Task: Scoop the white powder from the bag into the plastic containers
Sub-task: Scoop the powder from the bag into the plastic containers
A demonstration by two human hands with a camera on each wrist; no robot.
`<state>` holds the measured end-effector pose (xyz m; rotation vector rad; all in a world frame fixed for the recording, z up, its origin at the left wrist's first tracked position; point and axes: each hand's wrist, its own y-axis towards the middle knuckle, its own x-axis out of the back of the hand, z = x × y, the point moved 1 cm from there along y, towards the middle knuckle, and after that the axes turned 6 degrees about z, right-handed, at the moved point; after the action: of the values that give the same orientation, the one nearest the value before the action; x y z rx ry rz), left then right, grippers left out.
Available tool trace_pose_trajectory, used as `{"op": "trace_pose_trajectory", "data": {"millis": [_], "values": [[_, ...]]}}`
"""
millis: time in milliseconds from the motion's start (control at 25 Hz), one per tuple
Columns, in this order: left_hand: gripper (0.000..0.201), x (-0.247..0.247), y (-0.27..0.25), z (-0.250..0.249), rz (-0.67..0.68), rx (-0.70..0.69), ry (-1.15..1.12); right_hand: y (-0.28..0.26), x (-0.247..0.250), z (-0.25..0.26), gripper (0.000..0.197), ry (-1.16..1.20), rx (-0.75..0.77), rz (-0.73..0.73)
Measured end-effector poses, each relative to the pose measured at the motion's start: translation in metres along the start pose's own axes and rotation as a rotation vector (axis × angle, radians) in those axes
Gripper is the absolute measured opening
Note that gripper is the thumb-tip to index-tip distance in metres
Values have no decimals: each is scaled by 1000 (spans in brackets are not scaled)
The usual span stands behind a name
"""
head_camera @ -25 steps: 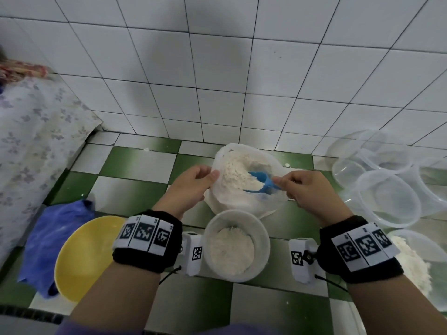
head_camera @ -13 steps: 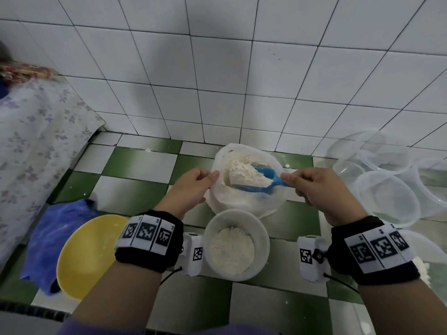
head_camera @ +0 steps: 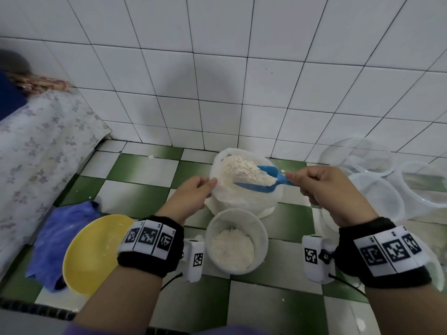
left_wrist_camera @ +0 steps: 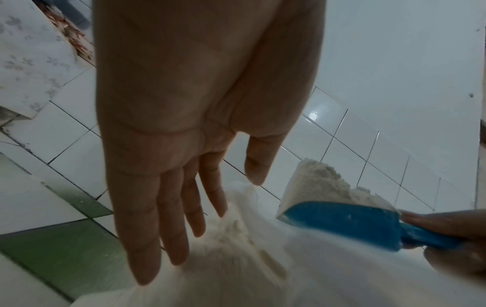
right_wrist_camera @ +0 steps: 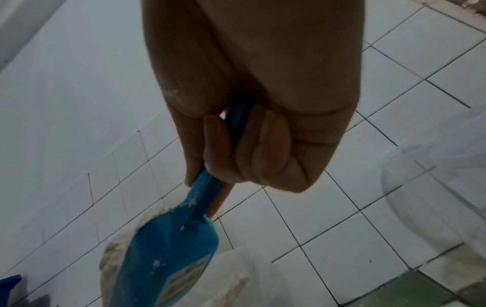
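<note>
While the right hand (head_camera: 324,187) grips the heaped blue scoop (head_camera: 260,182) above the flour bag (head_camera: 242,204), part-filled round container (head_camera: 235,240) sits below/nearer the wrist; left hand (head_camera: 193,197), fingers straight, touches bag rim.

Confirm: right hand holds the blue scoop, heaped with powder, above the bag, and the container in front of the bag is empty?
Not quite. The container in front of the bag already holds powder, as the head view shows. The rest stands: right hand, heaped blue scoop.
</note>
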<state>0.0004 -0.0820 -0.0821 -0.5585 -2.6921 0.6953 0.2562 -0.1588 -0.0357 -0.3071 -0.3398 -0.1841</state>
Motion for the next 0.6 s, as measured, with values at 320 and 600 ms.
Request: {"op": "trace_pose_trajectory", "data": {"millis": [320,600], "values": [[34,-2,-29,11,29,-11,19,-44,-2,4,25,-7,32,103],[21,-3,-50,26,99,10,154,-67,-17,-6,26,-168,-13,208]]}}
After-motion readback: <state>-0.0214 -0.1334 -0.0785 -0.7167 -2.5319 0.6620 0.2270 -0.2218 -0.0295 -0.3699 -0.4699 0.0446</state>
